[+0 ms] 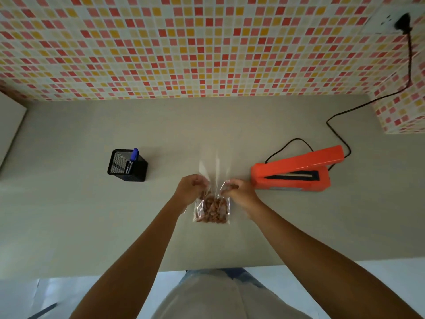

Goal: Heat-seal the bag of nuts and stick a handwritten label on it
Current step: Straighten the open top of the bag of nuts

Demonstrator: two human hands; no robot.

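A clear plastic bag of brown nuts (212,209) lies in the middle of the grey table (92,222), its open top pointing away from me. My left hand (192,188) pinches the bag's left side just above the nuts. My right hand (240,192) pinches the right side at the same height. An orange heat sealer (292,172) sits to the right of the bag, its arm raised. A blue marker (133,158) stands in a black mesh pen holder (127,165) to the left. I see no label.
The sealer's black cord (340,125) loops over the table's back right to a wall socket (401,20). A mosaic-tiled wall (184,47) borders the table's far edge, and a tiled block (400,111) juts out at the right.
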